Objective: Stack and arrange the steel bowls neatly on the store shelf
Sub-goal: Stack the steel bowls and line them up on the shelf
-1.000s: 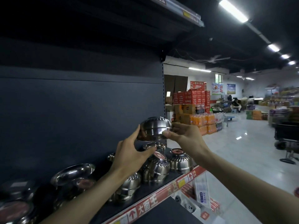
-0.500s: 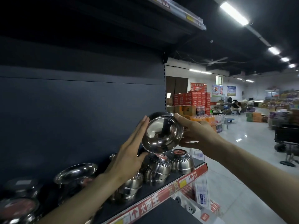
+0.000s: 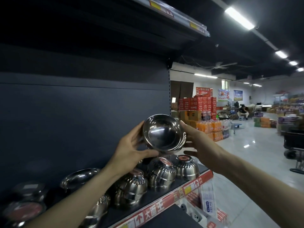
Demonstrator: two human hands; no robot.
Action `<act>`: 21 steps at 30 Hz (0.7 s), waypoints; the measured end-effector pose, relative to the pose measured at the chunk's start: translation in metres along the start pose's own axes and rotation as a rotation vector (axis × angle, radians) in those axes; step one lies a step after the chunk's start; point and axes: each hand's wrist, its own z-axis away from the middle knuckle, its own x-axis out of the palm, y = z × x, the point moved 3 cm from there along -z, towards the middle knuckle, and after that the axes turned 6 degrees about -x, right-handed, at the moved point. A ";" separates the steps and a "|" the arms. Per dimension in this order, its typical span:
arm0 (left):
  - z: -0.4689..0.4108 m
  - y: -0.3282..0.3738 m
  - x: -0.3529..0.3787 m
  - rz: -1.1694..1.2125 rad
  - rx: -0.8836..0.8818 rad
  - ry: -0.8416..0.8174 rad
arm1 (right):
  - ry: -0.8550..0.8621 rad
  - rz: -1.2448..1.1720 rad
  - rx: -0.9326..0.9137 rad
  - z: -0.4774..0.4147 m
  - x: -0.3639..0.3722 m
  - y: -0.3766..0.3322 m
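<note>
A shiny steel bowl point(image 3: 162, 133) is held above the shelf, its hollow inside tilted toward me. My left hand point(image 3: 131, 149) grips its left and lower rim, thumb under it. My right hand point(image 3: 199, 142) cups its right side. Right below, upside-down stacks of ribbed steel bowls stand on the shelf: one at the right end point(image 3: 186, 167), one in the middle point(image 3: 162, 175), one nearer me point(image 3: 131, 188). A shallow steel bowl point(image 3: 79, 177) sits open side up further left. More bowls point(image 3: 24, 209) lie dim at the far left.
The dark shelf point(image 3: 154, 197) has a red price strip point(image 3: 164, 203) along its front edge and a dark back panel point(image 3: 82, 120). Another shelf point(image 3: 181, 22) hangs overhead. To the right lies an aisle with stacked boxes point(image 3: 199, 104), drink packs point(image 3: 212, 129), a trolley point(image 3: 294, 143) and a seated person point(image 3: 243, 111).
The bowl went from upside down to inside facing me and came lower, close over the stacks. My left hand has closed round its rim; my right hand stays on its right side.
</note>
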 end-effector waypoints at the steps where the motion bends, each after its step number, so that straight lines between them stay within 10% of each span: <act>1: 0.000 0.002 0.000 0.043 -0.024 0.008 | -0.018 -0.026 -0.003 0.000 0.001 0.001; 21: -0.016 -0.025 0.007 0.278 -0.257 0.017 | -0.015 -0.119 -0.004 -0.021 0.009 0.034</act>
